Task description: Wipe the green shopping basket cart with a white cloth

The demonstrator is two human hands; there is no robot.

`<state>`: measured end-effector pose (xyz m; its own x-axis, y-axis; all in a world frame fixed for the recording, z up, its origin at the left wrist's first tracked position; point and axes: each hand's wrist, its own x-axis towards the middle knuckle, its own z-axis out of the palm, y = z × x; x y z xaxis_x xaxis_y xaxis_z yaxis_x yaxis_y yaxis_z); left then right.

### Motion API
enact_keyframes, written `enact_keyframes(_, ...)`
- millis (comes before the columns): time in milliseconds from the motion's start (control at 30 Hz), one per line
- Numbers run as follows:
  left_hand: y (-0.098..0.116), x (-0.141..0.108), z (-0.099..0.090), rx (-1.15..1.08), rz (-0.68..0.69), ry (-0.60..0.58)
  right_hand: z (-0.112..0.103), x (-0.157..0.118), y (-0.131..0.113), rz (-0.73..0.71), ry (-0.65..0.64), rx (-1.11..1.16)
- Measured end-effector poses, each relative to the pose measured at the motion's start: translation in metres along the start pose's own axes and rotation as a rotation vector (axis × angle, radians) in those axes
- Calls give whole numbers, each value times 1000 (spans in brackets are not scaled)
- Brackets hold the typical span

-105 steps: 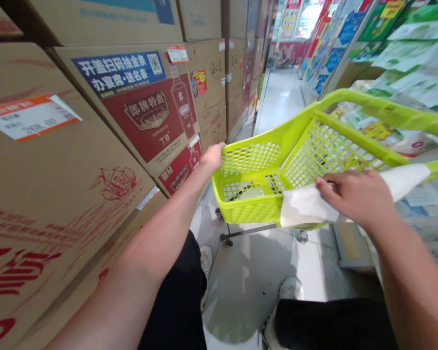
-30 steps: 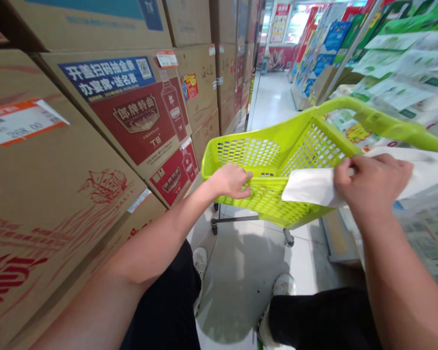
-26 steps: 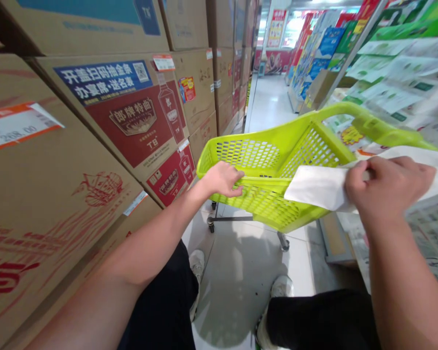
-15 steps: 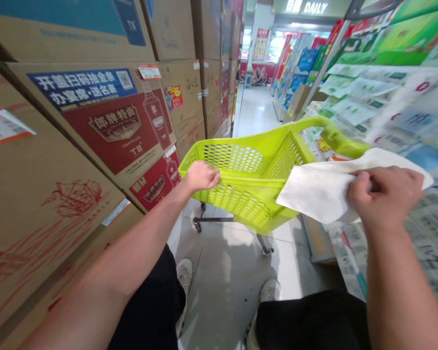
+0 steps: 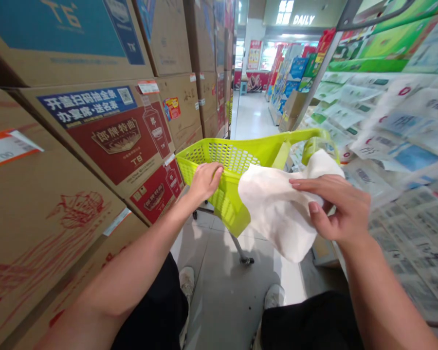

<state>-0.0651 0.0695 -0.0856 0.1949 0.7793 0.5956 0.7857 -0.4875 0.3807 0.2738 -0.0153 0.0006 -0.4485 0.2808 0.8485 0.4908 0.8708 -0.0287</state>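
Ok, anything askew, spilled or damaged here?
No spill or damage shows, but the price tag on the nearest carton bends outward at one end, and a dark speck stands out on the pale floor.

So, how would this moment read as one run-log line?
left hand: gripping green cart rim | right hand: on white cloth, fingers loosely curled | cartons: stacked, left side

The left hand (image 5: 205, 181) grips the rim of the green cart (image 5: 226, 194). The right hand (image 5: 337, 206) holds a white cloth (image 5: 281, 209) against it, beside stacked cartons (image 5: 113, 131).
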Motion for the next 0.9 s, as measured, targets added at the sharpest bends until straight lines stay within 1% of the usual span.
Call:
enact_keyframes(67,30,-4,-2,-180,135,26,5,1,-1,7,-6,5)
enact_keyframes(100,44,-6,-4,-254,192,64,8,1,0,26,-9,-12)
enact_keyframes(167,68,-10,-12,-369,258,123,13,0,4,88,-10,-64)
enact_keyframes(233,83,-12,-21,-375,292,94,17,1,7,160,-13,-100)
enact_keyframes(333,90,-13,-35,-252,264,0,24,5,6,201,-41,-99)
enact_keyframes(400,88,-13,-43,-199,230,-10,26,8,4,185,-76,-82)
enact_keyframes(467,85,-12,-49,-212,261,15,26,11,1,174,-86,-43)
enact_keyframes(600,81,-10,-56,-354,423,97,24,19,-3,191,-68,59)
enact_keyframes(667,84,-9,-60,-405,451,139,23,26,-4,205,-48,49)
enact_keyframes(733,91,-7,-65,-399,418,204,24,36,-2,198,6,-14)
enact_keyframes(833,112,-3,-76,-258,296,292,25,54,10,177,130,-191)
enact_keyframes(867,120,-2,-79,-195,254,288,25,60,17,195,160,-269)
enact_keyframes(900,128,-1,-81,-136,221,263,25,64,24,239,157,-343)
